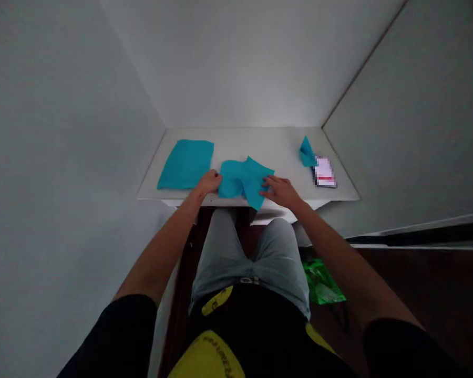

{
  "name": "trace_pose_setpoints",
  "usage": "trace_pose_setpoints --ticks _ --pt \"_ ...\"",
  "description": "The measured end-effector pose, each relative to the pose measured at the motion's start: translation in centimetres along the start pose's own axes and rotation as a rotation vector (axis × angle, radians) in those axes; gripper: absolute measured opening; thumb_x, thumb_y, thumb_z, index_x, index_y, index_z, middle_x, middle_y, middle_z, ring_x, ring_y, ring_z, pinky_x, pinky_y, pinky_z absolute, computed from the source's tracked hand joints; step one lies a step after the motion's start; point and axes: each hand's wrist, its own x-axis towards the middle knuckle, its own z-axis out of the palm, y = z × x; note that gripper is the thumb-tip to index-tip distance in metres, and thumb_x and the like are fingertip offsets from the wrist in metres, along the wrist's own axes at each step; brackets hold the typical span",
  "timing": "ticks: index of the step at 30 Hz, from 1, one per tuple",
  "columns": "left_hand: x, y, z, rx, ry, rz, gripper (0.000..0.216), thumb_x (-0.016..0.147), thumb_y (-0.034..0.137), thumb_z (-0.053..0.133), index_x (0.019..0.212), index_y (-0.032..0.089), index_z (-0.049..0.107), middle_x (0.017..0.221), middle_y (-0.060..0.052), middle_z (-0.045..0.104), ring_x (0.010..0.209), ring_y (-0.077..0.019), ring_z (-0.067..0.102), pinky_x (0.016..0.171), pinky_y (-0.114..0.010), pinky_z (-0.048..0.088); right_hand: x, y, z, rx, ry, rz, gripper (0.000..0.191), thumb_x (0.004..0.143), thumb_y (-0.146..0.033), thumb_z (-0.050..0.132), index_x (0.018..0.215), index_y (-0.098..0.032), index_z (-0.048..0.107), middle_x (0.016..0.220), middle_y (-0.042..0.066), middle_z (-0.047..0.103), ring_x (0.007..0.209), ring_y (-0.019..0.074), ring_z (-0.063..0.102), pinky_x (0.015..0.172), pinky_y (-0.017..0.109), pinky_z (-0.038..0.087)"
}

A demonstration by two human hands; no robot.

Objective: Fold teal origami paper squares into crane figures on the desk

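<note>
We sit at a white bench [284, 147] set into a pale corner, both arms stretched forward over our knees. Our left hand [208, 184] rests at the left edge of a rumpled teal cloth [244, 181], and its fingers [215, 178] are curled loosely against the fabric; we cannot tell whether they pinch it or only press on it. Our right hand [281, 191] lies flat at the cloth's right edge, fingers spread and extended, the tips touching the fabric without closing on it. The cloth sits between the two sets of fingers, partly folded, with one corner hanging just over the bench's near edge.

Beyond the left fingers, just to their left, a second teal cloth [187, 164] lies spread flat and smooth. Well off to the right of the right fingers, near the far corner, a small bunched teal cloth [306, 152] stands up in a peak, touching a blurred card-like object [324, 172] beside it. Below the bench, near our right knee, something bright green [321, 283] lies on the dark floor.
</note>
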Motion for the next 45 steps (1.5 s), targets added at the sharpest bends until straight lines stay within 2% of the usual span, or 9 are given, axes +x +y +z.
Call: trace_pose_setpoints --ticks 14,18,20,23,26,30,35,38,45 --pt "-0.7 -0.6 -1.2 0.199 0.161 -0.007 0.038 0.114 0.031 0.045 0.142 0.013 0.063 0.142 -0.025 0.072 0.134 -0.0398 0.07 0.109 -0.051 0.054 1.2 6.4 -4.5 0.05 -0.191 -0.019 0.063 0.095 -0.052 0.077 0.154 -0.035 0.067 0.169 0.009 0.058 0.153 0.041 0.056 0.124 0.064 0.047" --pt "-2.0 2.8 1.9 0.263 0.395 0.293 0.054 0.113 0.025 0.039 0.164 0.008 0.045 0.17 -0.025 0.051 0.159 -0.0373 0.049 0.13 -0.053 0.038 1.9 6.4 -5.6 0.019 -0.251 0.032 0.067 0.09 -0.049 0.082 0.152 -0.031 0.067 0.167 0.011 0.058 0.15 0.0406 0.059 0.124 0.064 0.047" --pt "-2.3 5.0 4.6 0.251 0.321 0.494 0.057 0.115 0.032 0.037 0.167 0.01 0.045 0.175 -0.021 0.047 0.165 -0.0344 0.04 0.136 -0.05 0.032 2.6 5.3 -5.6 -0.039 -0.279 0.064 0.062 0.088 -0.044 0.083 0.146 -0.028 0.071 0.163 0.013 0.061 0.143 0.0409 0.064 0.119 0.062 0.052" --pt "-1.9 7.5 8.3 0.23 0.187 0.532 0.069 0.113 0.05 0.043 0.168 0.008 0.046 0.18 -0.023 0.038 0.171 -0.0404 0.029 0.138 -0.06 0.027 3.6 2.6 -4.5 -0.1 -0.199 0.043 0.045 0.094 -0.03 0.068 0.139 -0.023 0.074 0.16 0.015 0.063 0.141 0.0376 0.065 0.117 0.056 0.055" --pt "-0.6 8.1 9.8 0.241 0.079 0.707 0.071 0.113 0.054 0.042 0.169 0.011 0.046 0.18 -0.019 0.04 0.172 -0.0365 0.028 0.141 -0.059 0.02 4.3 0.5 -2.5 -0.04 -0.054 -0.007 0.056 0.103 -0.022 0.048 0.158 -0.016 0.059 0.172 0.014 0.054 0.155 0.0312 0.055 0.128 0.051 0.047" --pt "1.4 7.1 8.9 0.255 -0.047 1.01 0.061 0.116 0.044 0.035 0.166 0.014 0.051 0.176 -0.014 0.049 0.168 -0.0244 0.037 0.143 -0.046 0.021 3.7 0.1 -0.2 -0.02 -0.075 0.037 0.061 0.113 -0.033 0.034 0.171 -0.016 0.045 0.179 0.01 0.043 0.167 0.0271 0.04 0.138 0.052 0.034" --pt "4.0 5.5 7.3 0.269 0.072 0.775 0.075 0.113 0.054 0.04 0.175 0.012 0.038 0.183 -0.015 0.037 0.172 -0.03 0.029 0.143 -0.047 0.021 1.6 -0.7 0.7 -0.134 -0.031 0.134 0.07 0.115 -0.049 0.035 0.173 -0.01 0.039 0.183 0.016 0.034 0.171 0.031 0.033 0.139 0.054 0.028" --pt "6.0 4.6 6.4 0.29 0.102 0.657 0.079 0.113 0.056 0.036 0.177 0.009 0.032 0.185 -0.016 0.028 0.174 -0.0323 0.022 0.143 -0.05 0.019 1.3 -2.9 0.8 -0.201 0.022 0.22 0.067 0.116 -0.049 0.035 0.167 -0.008 0.047 0.178 0.019 0.043 0.166 0.0335 0.041 0.133 0.054 0.035" --pt "8.9 3.0 4.4 0.344 0.001 0.832 0.084 0.112 0.061 0.033 0.179 0.012 0.025 0.188 -0.012 0.021 0.176 -0.0297 0.015 0.143 -0.049 0.011 4.1 -5.4 1.0 -0.266 -0.022 0.175 0.054 0.113 -0.038 0.044 0.152 -0.004 0.058 0.169 0.027 0.052 0.158 0.0368 0.049 0.129 0.052 0.038"
